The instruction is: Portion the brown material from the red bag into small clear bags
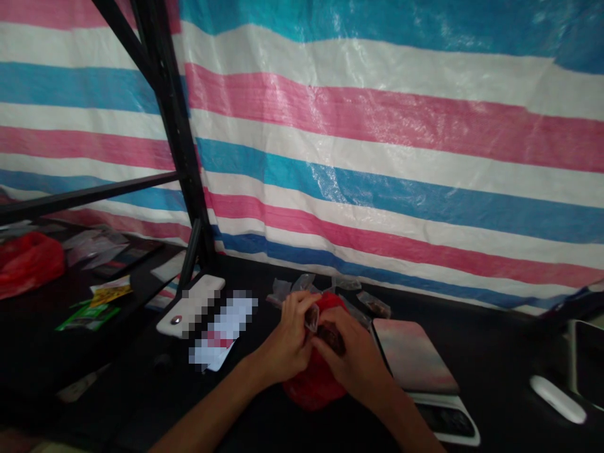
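Observation:
My left hand [287,340] pinches a small clear plastic pouch [312,319] and holds it upright over a red plastic bag [315,385] on the dark table. My right hand [352,358] is curled beside it, fingers closed on dark stuff at the bag's mouth, touching the pouch. Several small clear pouches [372,306] with dark contents lie just behind the hands.
A flat digital scale [418,362] sits right of the hands. A white phone [191,305] and papers lie to the left, by a black metal frame [177,135]. A red bag [28,261] and packets are at far left. A white oblong object [557,398] is at far right. A striped tarp hangs behind.

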The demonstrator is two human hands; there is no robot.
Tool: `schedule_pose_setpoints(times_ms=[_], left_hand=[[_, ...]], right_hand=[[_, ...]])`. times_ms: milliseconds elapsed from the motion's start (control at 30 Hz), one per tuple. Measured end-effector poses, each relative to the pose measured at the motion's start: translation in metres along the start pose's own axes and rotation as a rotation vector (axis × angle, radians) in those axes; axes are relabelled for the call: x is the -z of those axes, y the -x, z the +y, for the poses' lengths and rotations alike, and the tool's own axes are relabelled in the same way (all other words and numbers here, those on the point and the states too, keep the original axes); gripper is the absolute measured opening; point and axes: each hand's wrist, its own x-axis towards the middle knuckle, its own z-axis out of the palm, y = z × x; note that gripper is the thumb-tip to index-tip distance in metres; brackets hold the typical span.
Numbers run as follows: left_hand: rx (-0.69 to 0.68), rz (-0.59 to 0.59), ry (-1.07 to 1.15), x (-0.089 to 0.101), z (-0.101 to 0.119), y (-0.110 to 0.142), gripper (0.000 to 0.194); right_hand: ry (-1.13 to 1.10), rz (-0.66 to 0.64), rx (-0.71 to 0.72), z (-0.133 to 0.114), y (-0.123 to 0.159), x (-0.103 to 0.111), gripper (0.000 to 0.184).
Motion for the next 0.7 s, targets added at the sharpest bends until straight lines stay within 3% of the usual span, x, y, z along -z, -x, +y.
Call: schedule_pose_setpoints(times_ms=[133,267,400,567,700], left_hand=[[0.048,0.027,0.072,0.001,0.007,-0.002,0.068],[0.205,0.049,0.432,0.006,0.018,-0.010,0.063],[0.353,0.100,0.632,0.007,0.018,-0.018,0.030],[0.464,0.121,0.728,0.002,0.008,-0.020,0.037],[0.476,0.132,0.742,0.000,0.005,-0.018,0.035]], right_hand=[[-0.008,0.146,0.035,0.000,-0.002,-0.002,0.007],[-0.150,0.272,-0.061,0.003,-0.005,0.002,0.012],[-0.236,0.288,-0.131,0.005,-0.008,0.002,0.019],[-0.216,0.290,-0.123,0.008,-0.007,0.000,0.025],[-0.220,0.294,-0.110,0.007,-0.007,-0.003,0.023]])
